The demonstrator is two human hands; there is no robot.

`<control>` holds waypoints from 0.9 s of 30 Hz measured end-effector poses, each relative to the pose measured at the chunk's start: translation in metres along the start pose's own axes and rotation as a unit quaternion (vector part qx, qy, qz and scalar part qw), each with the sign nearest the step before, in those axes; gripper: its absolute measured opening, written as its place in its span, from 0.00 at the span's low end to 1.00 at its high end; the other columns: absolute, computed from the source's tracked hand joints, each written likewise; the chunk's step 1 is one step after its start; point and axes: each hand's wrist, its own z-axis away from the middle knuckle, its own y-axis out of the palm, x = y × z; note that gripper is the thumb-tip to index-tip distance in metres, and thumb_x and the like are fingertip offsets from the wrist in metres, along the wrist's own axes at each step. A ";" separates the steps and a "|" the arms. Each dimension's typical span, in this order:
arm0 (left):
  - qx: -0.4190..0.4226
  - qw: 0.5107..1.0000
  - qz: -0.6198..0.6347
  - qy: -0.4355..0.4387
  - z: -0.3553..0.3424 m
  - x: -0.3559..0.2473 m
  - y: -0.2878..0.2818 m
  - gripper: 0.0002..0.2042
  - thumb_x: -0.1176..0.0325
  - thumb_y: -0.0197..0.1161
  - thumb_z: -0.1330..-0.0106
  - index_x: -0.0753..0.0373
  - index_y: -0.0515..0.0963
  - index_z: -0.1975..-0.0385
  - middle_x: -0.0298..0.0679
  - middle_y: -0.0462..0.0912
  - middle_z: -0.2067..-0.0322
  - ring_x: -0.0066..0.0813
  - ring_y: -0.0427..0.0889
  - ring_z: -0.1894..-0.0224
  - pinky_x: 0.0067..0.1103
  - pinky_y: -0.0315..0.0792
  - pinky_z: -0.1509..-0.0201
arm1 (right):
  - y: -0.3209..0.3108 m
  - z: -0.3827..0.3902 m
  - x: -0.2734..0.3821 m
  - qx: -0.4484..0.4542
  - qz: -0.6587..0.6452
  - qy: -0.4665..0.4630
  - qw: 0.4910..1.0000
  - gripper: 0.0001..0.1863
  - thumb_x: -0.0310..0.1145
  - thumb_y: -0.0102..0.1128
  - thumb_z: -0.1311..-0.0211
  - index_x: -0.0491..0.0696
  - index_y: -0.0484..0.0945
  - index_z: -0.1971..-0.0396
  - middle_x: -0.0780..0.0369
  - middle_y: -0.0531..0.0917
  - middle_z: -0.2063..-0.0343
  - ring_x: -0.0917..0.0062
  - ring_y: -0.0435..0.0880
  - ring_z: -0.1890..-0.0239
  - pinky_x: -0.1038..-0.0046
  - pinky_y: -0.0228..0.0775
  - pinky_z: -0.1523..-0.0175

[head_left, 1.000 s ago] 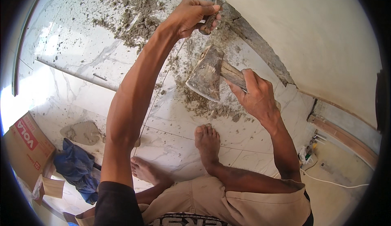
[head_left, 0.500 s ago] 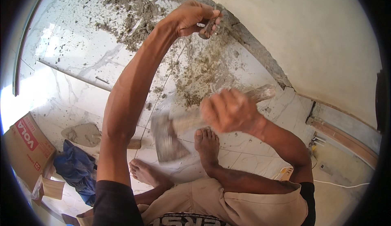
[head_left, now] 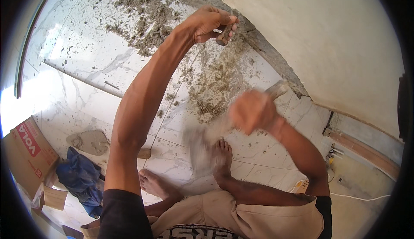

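Observation:
My left hand (head_left: 211, 21) is closed around a short metal chisel (head_left: 222, 40) at the foot of the wall, its blunt end turned towards me. The chisel's far tip is hidden by my fingers and the wall's broken edge. Lower and to the right, my right hand (head_left: 252, 112) grips the wooden handle of an axe (head_left: 197, 146). Its broad metal head is smeared by motion and hangs over my right foot, apart from the chisel. Grey rubble (head_left: 211, 81) lies on the tiles between my hands.
A trowel (head_left: 87, 142) rests left of my left forearm, near a dark blue cloth (head_left: 79, 176) and a cardboard box (head_left: 32, 153). A long thin strip (head_left: 82, 79) crosses the tiles. The pale wall (head_left: 319, 36) rises at right; a white cable (head_left: 362, 199) runs below it.
My right hand has moved slightly right and up, and the axe head has swung rightwards over my foot. My left hand still holds the chisel at the wall, shifted slightly in view.

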 end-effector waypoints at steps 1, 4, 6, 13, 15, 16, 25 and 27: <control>-0.008 1.000 0.000 0.008 -0.005 0.003 0.001 0.11 0.66 0.59 0.29 0.70 0.79 0.57 0.37 0.81 0.71 0.25 0.79 0.68 0.24 0.76 0.65 | 0.016 0.007 -0.028 0.051 0.016 0.125 0.991 0.12 0.37 0.57 0.40 0.46 0.69 0.76 0.67 0.68 0.89 0.80 0.71 0.89 0.77 0.62 0.87; -0.038 0.999 0.012 -0.002 -0.016 0.006 0.011 0.12 0.66 0.59 0.29 0.70 0.79 0.58 0.37 0.80 0.71 0.25 0.79 0.67 0.25 0.76 0.61 | 0.017 0.017 -0.031 0.057 0.042 0.188 0.980 0.09 0.32 0.57 0.41 0.46 0.69 0.77 0.66 0.67 0.89 0.80 0.71 0.89 0.78 0.61 0.88; -0.051 0.999 0.006 -0.011 -0.013 0.003 0.007 0.12 0.65 0.59 0.29 0.70 0.79 0.58 0.37 0.80 0.71 0.25 0.79 0.67 0.24 0.75 0.60 | 0.013 0.017 -0.007 0.014 0.057 0.098 0.993 0.11 0.35 0.58 0.39 0.45 0.69 0.75 0.66 0.68 0.89 0.79 0.73 0.88 0.76 0.63 0.87; -0.010 1.000 0.002 0.020 0.019 0.004 -0.022 0.13 0.67 0.60 0.29 0.71 0.79 0.54 0.37 0.81 0.71 0.23 0.78 0.71 0.22 0.74 0.68 | 0.003 0.016 0.025 0.038 -0.033 0.079 0.996 0.23 0.51 0.65 0.41 0.46 0.69 0.72 0.64 0.70 0.87 0.78 0.77 0.87 0.72 0.70 0.86; -0.020 0.999 -0.006 0.031 0.022 0.003 -0.021 0.14 0.65 0.59 0.29 0.70 0.79 0.52 0.34 0.79 0.73 0.21 0.77 0.71 0.19 0.71 0.71 | -0.001 0.014 0.013 0.058 -0.053 0.118 0.990 0.24 0.51 0.66 0.43 0.45 0.70 0.71 0.63 0.71 0.87 0.78 0.77 0.87 0.72 0.70 0.87; -0.016 0.999 -0.010 0.031 0.022 0.002 -0.020 0.14 0.65 0.59 0.29 0.70 0.79 0.52 0.34 0.79 0.73 0.21 0.77 0.71 0.20 0.71 0.70 | -0.002 0.015 0.010 0.059 -0.053 0.122 0.989 0.25 0.52 0.67 0.43 0.44 0.70 0.69 0.63 0.71 0.86 0.78 0.77 0.87 0.72 0.70 0.87; 0.009 0.999 -0.037 0.028 0.016 -0.009 -0.022 0.15 0.65 0.59 0.28 0.71 0.79 0.53 0.37 0.80 0.72 0.23 0.78 0.71 0.23 0.73 0.71 | -0.001 0.008 0.010 0.066 -0.063 0.129 0.987 0.27 0.51 0.69 0.45 0.40 0.72 0.64 0.61 0.74 0.84 0.75 0.78 0.87 0.73 0.70 0.87; 0.004 0.999 -0.031 0.029 0.019 -0.013 -0.021 0.13 0.69 0.57 0.28 0.73 0.78 0.54 0.42 0.82 0.70 0.26 0.80 0.70 0.24 0.76 0.73 | 0.000 0.005 0.009 0.064 -0.057 0.117 0.989 0.27 0.51 0.68 0.43 0.40 0.71 0.64 0.61 0.74 0.84 0.75 0.78 0.87 0.73 0.71 0.87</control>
